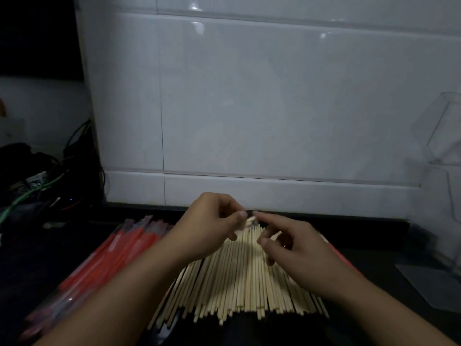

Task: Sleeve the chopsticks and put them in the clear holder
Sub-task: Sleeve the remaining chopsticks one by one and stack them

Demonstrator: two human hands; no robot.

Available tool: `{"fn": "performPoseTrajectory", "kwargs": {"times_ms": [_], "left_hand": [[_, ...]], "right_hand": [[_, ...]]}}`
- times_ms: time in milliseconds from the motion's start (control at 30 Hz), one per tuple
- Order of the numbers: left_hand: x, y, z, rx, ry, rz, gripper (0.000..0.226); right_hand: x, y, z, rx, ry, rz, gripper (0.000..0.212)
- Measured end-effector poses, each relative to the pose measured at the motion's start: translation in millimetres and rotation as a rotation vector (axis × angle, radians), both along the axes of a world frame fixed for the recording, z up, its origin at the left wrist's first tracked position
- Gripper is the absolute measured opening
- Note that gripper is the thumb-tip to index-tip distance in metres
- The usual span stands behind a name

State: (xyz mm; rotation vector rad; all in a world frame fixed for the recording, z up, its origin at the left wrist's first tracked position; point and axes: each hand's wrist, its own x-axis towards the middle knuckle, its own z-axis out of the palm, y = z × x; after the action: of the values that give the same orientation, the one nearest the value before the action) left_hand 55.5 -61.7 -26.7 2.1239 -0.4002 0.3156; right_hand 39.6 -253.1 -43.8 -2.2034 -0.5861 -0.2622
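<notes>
Our left hand (212,221) pinches the far tips of a few chopsticks (250,221) between thumb and curled fingers, at about twelve o'clock of the pale chopstick pile (244,283) spread across the dark counter (374,236). Our right hand (296,243) hovers just beside it at three o'clock, forefinger reaching to the same tips, the other fingers loosely bent; we cannot tell whether it grips anything. Red sleeves (119,250) lie at nine o'clock of the pile. The clear holder (441,136) stands well apart at two o'clock.

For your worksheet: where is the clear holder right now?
In the head view it stands at the far right edge, against the tiled wall, right of the chopsticks.
</notes>
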Motion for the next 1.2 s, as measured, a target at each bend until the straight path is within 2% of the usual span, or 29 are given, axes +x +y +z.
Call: {"fn": "performPoseTrajectory", "kwargs": {"times_ms": [133,200,300,400,467,533,700,800,967,1100,1200], "left_hand": [[-0.1,0.0,0.3,-0.002,0.008,-0.001,0.011],[0.1,0.6,0.3,0.06,0.009,0.01,0.01],[-1.7,11.2,6.9,0.308,0.054,0.019,0.015],[-8.5,21.8,16.9,0.591,0.292,-0.12,0.028],[-12.0,22.0,17.1,0.765,0.387,-0.167,0.036],[-11.1,18.9,12.8,0.813,0.426,-0.199,0.033],[-7.2,13.9,3.2,0.822,0.372,-0.225,0.014],[-7.1,13.6,2.5,0.712,0.301,-0.209,0.006],[-5.8,12.7,10.1,0.329,0.091,-0.156,0.005],[-7.6,9.7,12.4,0.2,0.038,-0.149,0.007],[-7.2,8.9,14.3,0.158,0.049,-0.135,0.007]], "right_hand": [[5.4,0.3,0.1,0.169,0.048,-0.079,0.038],[8.0,-2.3,0.2,0.162,0.045,-0.131,0.03],[7.6,-4.4,-0.3,0.075,0.05,-0.147,0.018],[5.6,-3.2,-0.9,-0.035,0.047,-0.142,0.015],[3.7,-2.1,-0.3,-0.081,0.072,-0.136,0.015],[3.1,-2.1,-1.1,-0.131,0.096,-0.105,0.015],[3.0,-0.3,-2.4,-0.209,0.128,-0.028,0.014],[2.3,-0.3,-0.5,-0.184,0.142,0.013,0.015],[1.3,0.7,4.9,0.169,0.092,0.016,0.013],[2.7,1.6,6.5,0.46,0.048,-0.025,0.015],[2.8,-2.0,10.1,0.567,0.031,-0.073,0.016]]}}
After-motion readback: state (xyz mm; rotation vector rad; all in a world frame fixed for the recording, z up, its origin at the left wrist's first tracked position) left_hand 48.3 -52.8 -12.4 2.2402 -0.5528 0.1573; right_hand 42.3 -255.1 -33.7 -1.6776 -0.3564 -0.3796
